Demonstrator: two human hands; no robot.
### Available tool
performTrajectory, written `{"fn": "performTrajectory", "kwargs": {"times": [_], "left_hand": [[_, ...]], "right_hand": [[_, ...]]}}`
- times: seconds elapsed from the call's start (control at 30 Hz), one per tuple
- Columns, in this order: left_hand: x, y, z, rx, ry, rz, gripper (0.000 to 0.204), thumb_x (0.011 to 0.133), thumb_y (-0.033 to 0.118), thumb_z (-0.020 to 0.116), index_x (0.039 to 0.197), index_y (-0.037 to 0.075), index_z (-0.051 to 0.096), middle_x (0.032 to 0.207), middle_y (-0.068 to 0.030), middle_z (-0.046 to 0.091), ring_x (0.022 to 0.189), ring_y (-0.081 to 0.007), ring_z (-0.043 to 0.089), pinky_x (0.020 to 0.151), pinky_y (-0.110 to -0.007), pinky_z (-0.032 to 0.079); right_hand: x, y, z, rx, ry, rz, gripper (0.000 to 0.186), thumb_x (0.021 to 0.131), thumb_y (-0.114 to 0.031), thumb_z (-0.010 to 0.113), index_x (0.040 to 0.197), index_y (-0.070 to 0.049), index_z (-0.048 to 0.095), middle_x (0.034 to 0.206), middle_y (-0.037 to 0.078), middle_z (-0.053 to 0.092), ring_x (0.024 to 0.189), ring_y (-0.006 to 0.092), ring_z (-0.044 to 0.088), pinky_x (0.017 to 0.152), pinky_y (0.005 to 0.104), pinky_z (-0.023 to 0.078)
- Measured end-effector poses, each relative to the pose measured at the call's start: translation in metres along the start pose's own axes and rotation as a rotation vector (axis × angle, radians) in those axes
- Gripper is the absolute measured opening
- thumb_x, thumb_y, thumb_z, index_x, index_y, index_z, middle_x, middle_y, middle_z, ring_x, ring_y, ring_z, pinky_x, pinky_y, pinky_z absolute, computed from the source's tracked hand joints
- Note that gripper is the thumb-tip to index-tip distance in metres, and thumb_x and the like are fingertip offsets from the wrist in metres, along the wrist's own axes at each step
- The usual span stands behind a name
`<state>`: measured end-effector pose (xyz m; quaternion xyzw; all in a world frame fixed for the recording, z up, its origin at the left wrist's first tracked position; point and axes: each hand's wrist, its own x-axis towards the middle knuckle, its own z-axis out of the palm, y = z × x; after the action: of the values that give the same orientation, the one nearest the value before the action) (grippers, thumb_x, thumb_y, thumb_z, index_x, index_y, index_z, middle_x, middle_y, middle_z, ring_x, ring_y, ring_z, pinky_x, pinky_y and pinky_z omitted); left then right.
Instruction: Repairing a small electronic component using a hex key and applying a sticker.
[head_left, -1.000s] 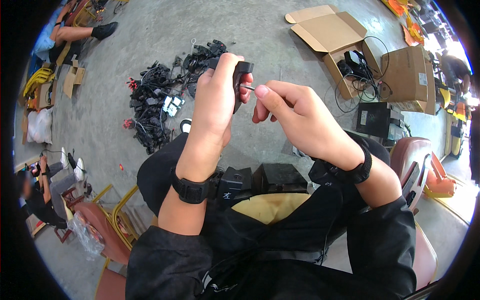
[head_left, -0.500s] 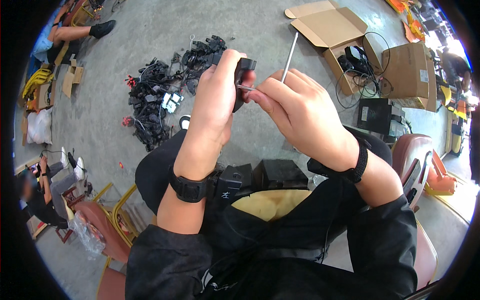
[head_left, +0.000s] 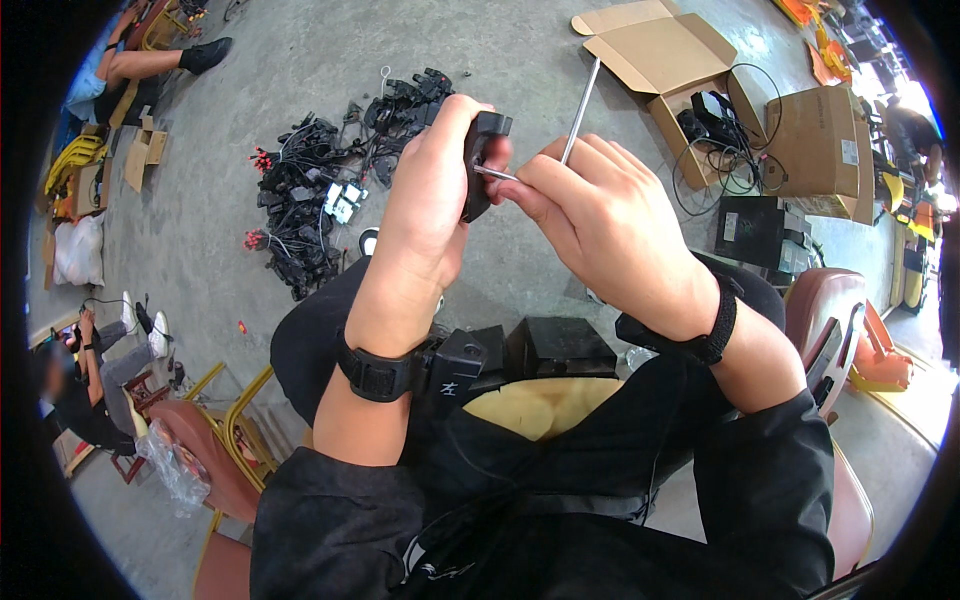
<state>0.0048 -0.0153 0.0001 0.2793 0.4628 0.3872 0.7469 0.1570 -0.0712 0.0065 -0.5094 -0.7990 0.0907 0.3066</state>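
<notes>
My left hand (head_left: 425, 190) is closed around a small black plastic part (head_left: 478, 190), keeping it upright above the floor. From the right, my right hand (head_left: 600, 205) pinches what looks like an L-shaped metal hex key (head_left: 581, 110). Its long arm sticks up out of the fingers, while a short end reaches left to the face of the black part. The bend is hidden inside the right hand, and I cannot make out whether the tip sits in a screw. Both wrists wear black straps.
A pile of black devices with cables (head_left: 310, 200) lies on the concrete floor ahead. An opened cardboard box (head_left: 690, 150) holds black gear at right, beside a closed carton (head_left: 815, 145) and a black case (head_left: 755, 232). A black box (head_left: 562, 347) rests near my lap. Other people sit at left.
The upper end of the hex key has shifted slightly up and to the right. Both hands keep nearly the same place and the same hold.
</notes>
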Motion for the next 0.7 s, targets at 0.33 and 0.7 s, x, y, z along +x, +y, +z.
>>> {"fn": "performTrajectory", "kwargs": {"times": [0.33,0.7], "left_hand": [[-0.002,0.001,0.005,0.110,0.046,0.028,0.028,0.089,0.033,0.058,0.079,0.007,0.061,0.072,-0.0020,0.058,0.064,-0.0106,0.052,0.059,-0.026,0.041],[-0.010,-0.001,0.011,0.136,0.122,0.114,0.035,0.088,0.035,0.057,0.072,0.003,0.059,0.067,-0.0033,0.057,0.058,-0.0112,0.050,0.056,-0.026,0.040]], "right_hand": [[0.001,-0.003,-0.002,0.113,-0.078,0.127,0.012,0.091,-0.015,0.065,0.086,-0.004,0.064,0.070,0.012,0.059,0.066,0.0305,0.058,0.062,0.0389,0.046],[0.009,-0.011,-0.011,1.132,-0.440,0.747,0.045,0.105,-0.037,0.042,0.080,-0.003,0.059,0.070,0.009,0.070,0.062,0.0093,0.064,0.058,0.0218,0.047]]}}
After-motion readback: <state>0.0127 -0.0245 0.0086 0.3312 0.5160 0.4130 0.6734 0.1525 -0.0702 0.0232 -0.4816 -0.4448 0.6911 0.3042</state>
